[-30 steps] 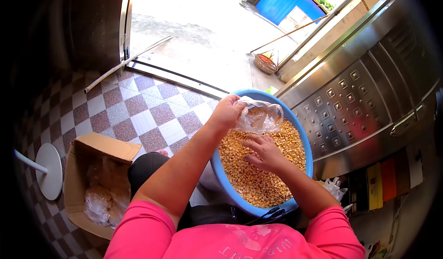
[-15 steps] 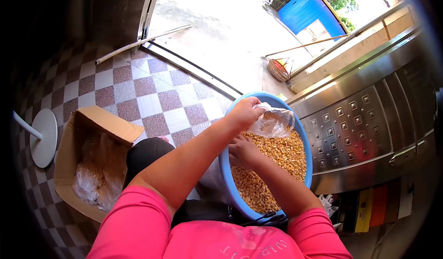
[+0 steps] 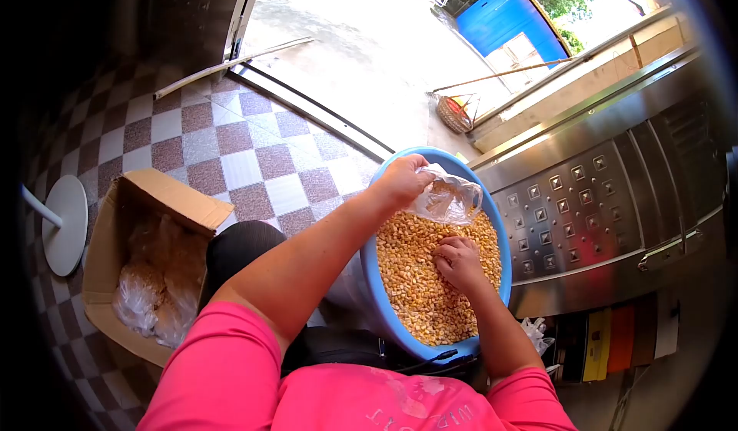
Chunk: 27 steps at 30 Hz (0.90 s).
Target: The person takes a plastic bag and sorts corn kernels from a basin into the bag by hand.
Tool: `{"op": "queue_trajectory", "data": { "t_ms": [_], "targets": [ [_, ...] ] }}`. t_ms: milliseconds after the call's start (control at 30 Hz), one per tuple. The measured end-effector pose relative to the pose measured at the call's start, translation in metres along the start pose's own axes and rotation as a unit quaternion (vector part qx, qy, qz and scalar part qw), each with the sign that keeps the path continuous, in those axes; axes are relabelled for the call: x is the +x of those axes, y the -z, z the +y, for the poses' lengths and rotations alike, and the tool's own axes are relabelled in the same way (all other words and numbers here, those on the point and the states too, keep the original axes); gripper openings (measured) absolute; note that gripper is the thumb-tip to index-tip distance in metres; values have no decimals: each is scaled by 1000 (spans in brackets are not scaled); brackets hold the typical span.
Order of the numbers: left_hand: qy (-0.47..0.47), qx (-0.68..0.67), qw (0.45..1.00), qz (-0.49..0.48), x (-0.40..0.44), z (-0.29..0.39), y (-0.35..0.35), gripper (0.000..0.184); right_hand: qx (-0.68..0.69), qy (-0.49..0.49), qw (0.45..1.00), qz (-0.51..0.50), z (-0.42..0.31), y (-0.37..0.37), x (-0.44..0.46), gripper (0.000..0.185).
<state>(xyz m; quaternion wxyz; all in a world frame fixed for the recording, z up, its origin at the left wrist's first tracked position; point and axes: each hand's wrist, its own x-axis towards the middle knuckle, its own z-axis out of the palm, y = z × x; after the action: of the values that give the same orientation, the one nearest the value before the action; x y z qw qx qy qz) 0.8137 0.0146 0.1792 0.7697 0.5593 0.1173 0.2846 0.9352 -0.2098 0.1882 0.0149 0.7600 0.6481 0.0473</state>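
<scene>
A clear plastic bag (image 3: 455,200) hangs over the far side of a blue tub (image 3: 505,258). My left hand (image 3: 406,180) is closed on the bag's upper edge, holding its mouth up. The bag has a few kernels showing through it. Yellow corn kernels (image 3: 419,273) fill the tub nearly to the rim. Down in the corn, right of the middle, my right hand (image 3: 459,262) rests with curled fingers closed on kernels; its fingertips are partly hidden.
To the left, an open cardboard box (image 3: 173,193) holds filled clear plastic bags (image 3: 142,296). A white round base (image 3: 65,223) stands beyond it. A metal door (image 3: 573,216) is close on the tub's right. Outside the doorway lies a wicker basket (image 3: 453,114).
My right hand has moved right, from beneath my left hand at the tub's left side to the corn right of the middle. My left hand still holds the bag.
</scene>
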Motion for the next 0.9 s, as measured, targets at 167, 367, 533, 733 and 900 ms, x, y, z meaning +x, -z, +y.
{"op": "queue_trajectory", "data": {
  "t_ms": [167,367,533,733,900],
  "targets": [
    [34,-113,993,11,-1,6,1,16,26,5,998,60,-9,8,13,23],
    [45,-170,984,11,0,4,5,16,112,55,992,-16,-36,-11,64,40],
    [31,-149,988,8,1,3,3,15,70,71,994,-40,-24,-23,112,42],
    [25,-167,986,-12,4,-1,3,16,46,66,996,40,10,-44,109,38],
    [39,-119,992,-20,-4,6,2,17,22,-68,997,-37,22,-35,77,34]
  ]
}}
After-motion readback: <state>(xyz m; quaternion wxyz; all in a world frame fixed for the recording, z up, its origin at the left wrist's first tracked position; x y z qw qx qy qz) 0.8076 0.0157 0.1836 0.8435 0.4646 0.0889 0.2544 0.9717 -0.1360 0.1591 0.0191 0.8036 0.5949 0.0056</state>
